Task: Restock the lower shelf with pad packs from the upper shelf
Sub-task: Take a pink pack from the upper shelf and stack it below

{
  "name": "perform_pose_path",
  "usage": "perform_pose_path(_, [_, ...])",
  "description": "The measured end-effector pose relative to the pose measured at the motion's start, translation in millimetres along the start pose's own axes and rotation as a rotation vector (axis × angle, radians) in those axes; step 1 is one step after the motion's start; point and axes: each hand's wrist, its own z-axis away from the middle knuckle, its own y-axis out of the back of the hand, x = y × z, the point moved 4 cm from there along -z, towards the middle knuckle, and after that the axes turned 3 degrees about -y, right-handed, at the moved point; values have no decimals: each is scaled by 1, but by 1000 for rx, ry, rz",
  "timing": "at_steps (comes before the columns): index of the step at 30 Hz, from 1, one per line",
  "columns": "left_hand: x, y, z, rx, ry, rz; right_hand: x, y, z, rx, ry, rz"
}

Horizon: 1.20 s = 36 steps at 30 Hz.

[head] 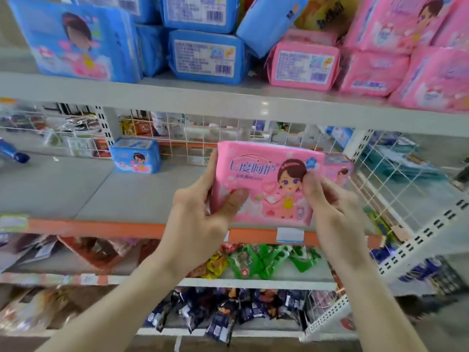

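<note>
Both hands are holding one pink pack (pixel 269 184) upright, printed face toward the camera, in front of and just above the lower shelf (pixel 101 194). The left hand (pixel 200 207) is gripping the pack's left edge, thumb pressing on the front, fingers curling behind; its grip is clamped on the pack. The right hand (pixel 330 207) is pinching the right edge, its fingers lying across the printed front; its grip is likewise clamped on the pack. Whether the pack's base is touching the shelf cannot be told. On the lower shelf a blue pack (pixel 135 158) is standing near the wire back (pixel 203 138), well apart from the hands, and a second pink pack (pixel 338 168) is standing just behind the held one on the right. The upper shelf (pixel 152 94) is carrying stacked blue packs (pixel 205 57) on the left and pink packs (pixel 303 66) on the right. Green snack bags (pixel 266 260) are lying on the shelf below.
</note>
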Motion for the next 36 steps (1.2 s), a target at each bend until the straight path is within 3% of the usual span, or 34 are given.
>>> perform_pose_path(8, [-35,-17,34,-187,149,-67,44,4,54,133,-251,99])
perform_pose_path(20, [-61,-85,21,-238,174,-148,75,55,43,258,-242,109])
perform_pose_path(27, [-89,-155,-13,-249,217,-258,128,103,5,209,-174,193])
perform_pose_path(36, [-111,-269,-70,-218,231,-392,198,194,-69,6,-270,313])
